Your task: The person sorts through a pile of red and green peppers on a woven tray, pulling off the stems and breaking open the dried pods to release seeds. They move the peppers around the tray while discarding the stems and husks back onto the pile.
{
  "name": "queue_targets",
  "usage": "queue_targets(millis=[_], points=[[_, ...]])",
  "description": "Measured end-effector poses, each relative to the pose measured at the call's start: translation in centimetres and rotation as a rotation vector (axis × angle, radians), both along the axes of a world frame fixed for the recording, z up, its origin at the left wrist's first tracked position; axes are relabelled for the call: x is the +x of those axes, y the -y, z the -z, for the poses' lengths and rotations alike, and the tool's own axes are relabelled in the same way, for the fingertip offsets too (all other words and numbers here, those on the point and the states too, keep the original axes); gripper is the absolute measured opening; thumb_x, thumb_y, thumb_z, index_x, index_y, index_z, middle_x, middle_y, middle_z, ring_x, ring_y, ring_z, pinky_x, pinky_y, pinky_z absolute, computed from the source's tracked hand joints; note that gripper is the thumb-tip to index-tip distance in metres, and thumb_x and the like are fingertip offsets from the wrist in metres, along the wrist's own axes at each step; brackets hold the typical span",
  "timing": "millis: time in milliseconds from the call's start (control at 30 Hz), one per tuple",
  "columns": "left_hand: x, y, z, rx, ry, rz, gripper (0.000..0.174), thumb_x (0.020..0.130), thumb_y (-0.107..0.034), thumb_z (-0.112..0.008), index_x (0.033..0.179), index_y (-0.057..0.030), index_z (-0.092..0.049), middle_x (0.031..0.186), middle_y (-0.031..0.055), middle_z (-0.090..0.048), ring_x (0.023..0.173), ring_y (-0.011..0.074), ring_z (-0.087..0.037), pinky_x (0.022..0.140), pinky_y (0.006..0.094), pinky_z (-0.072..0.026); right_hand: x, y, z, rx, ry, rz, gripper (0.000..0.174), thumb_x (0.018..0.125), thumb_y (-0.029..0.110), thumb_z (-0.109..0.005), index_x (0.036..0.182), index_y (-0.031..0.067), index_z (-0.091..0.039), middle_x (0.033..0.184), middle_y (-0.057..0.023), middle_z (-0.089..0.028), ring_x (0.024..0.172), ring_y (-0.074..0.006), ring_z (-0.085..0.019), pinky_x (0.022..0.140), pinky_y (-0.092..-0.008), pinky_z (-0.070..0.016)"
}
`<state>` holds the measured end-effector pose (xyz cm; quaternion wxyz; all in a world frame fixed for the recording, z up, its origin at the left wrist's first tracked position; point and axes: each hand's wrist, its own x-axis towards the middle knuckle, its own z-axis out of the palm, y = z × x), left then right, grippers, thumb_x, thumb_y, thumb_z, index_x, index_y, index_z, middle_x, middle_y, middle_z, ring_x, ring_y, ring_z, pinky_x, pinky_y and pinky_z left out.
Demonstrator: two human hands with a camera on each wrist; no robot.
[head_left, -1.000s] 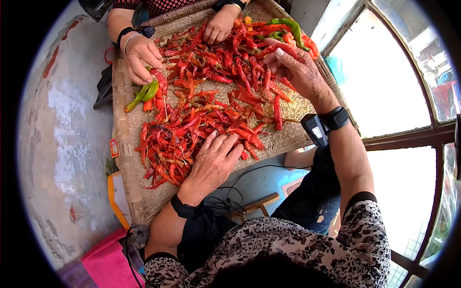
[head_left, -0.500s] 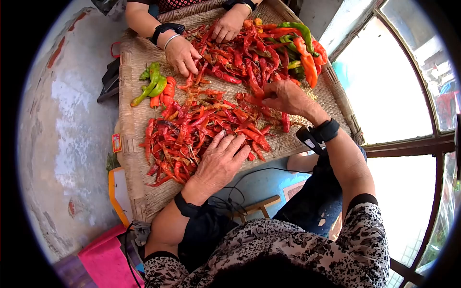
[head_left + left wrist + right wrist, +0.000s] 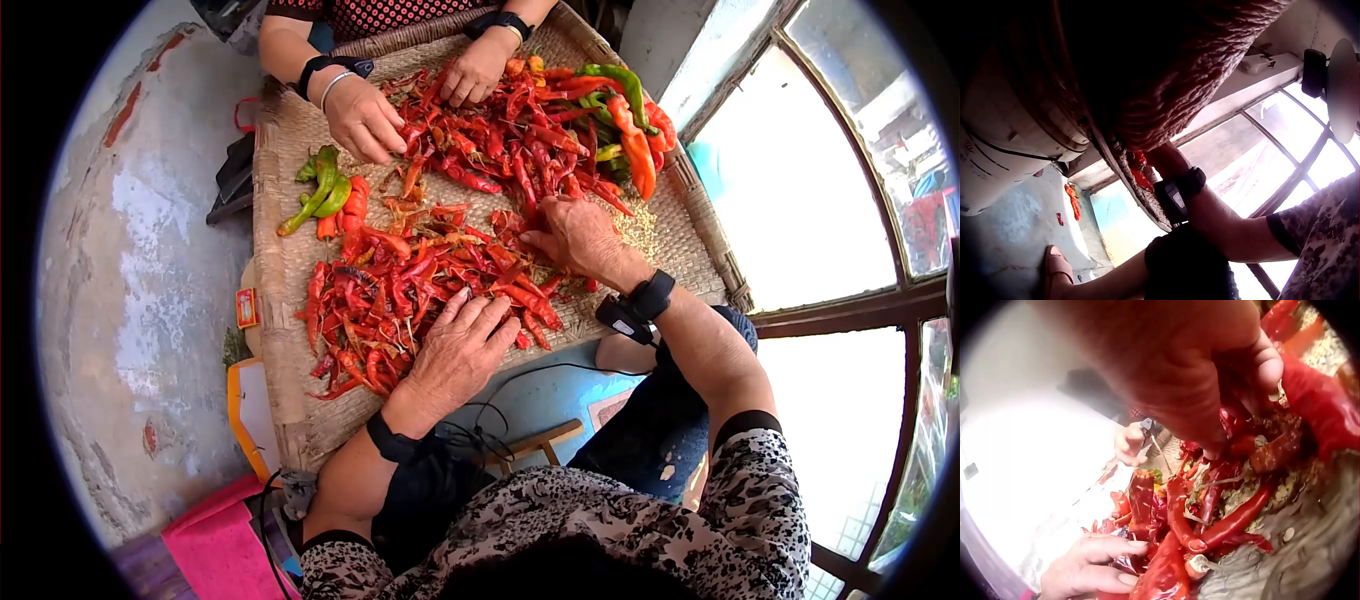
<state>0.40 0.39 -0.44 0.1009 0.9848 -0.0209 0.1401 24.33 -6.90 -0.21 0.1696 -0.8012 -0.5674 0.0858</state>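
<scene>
Head view: your left hand rests spread on the near red peppers. Your right hand has come down from the tray's far right, bringing its bent fingers among the peppers between the heaps; whether they pinch one, you cannot tell. Beyond, another person's hands reach over the woven tray.
</scene>
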Motion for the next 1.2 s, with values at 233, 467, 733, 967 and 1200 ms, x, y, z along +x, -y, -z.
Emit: queue_targets(millis=[233, 467, 733, 967, 1200], points=[[-0.2, -0.1, 0.3, -0.004, 0.016, 0.000, 0.033, 0.082, -0.009, -0.062, 0.115, -0.0068, -0.062, 0.127, 0.0119, -0.053, 0.115, 0.0291, -0.050, 0.106, 0.0467, -0.0360, 0.6, -0.2, -0.4, 0.006, -0.165, 0.019, 0.029, 0.080, 0.027, -0.070, 0.084, -0.0020, -0.064, 0.075, -0.0189, -0.065, 0.074, -0.0347, -0.066, 0.067, -0.0449, -0.0518], [0.0, 0.0, 0.2, -0.003, 0.019, 0.006, 0.031, 0.083, -0.010, -0.062, 0.114, -0.0062, -0.062, 0.125, 0.0120, -0.053, 0.114, 0.0294, -0.050, 0.105, 0.0470, -0.0359, 3.1, 1.5, -3.4, 0.045, -0.355, -0.250, 0.023, 0.086, 0.021, -0.071, 0.091, -0.0014, -0.066, 0.072, -0.0074, -0.065, 0.063, -0.0160, -0.059, 0.060, -0.0309, -0.0487], [0.0, 0.1, 0.3, 0.013, 0.000, 0.000, 0.031, 0.083, -0.011, -0.063, 0.113, -0.0066, -0.062, 0.126, 0.0112, -0.052, 0.115, 0.0285, -0.050, 0.105, 0.0468, -0.0360, 3.8, 0.6, -1.8, 0.312, -0.302, 0.036, 0.033, 0.088, 0.028, -0.064, 0.103, -0.0016, -0.065, 0.076, -0.0154, -0.067, 0.066, -0.0277, -0.065, 0.065, -0.0376, -0.0534], [0.2, 0.0, -0.2, 0.016, 0.003, 0.003, 0.033, 0.082, -0.010, -0.062, 0.114, -0.0068, -0.061, 0.125, 0.0116, -0.053, 0.115, 0.0283, -0.049, 0.106, 0.0464, -0.0353, 0.9, -0.4, 0.7, 0.006, 0.123, 0.027, 0.024, 0.079, 0.027, -0.069, 0.079, 0.0039, -0.063, 0.071, -0.0166, -0.064, 0.067, -0.0347, -0.063, 0.061, -0.0422, -0.0507], [0.1, 0.0, -0.3, 0.005, -0.011, 0.010, 0.033, 0.082, -0.009, -0.061, 0.115, -0.0060, -0.061, 0.125, 0.0129, -0.053, 0.115, 0.0292, -0.049, 0.106, 0.0464, -0.0351, 0.9, -0.8, 2.1, -0.017, 0.144, 0.022, 0.015, 0.077, 0.018, -0.064, 0.077, 0.0035, -0.063, 0.071, -0.0177, -0.064, 0.065, -0.0361, -0.063, 0.059, -0.0433, -0.0502]])
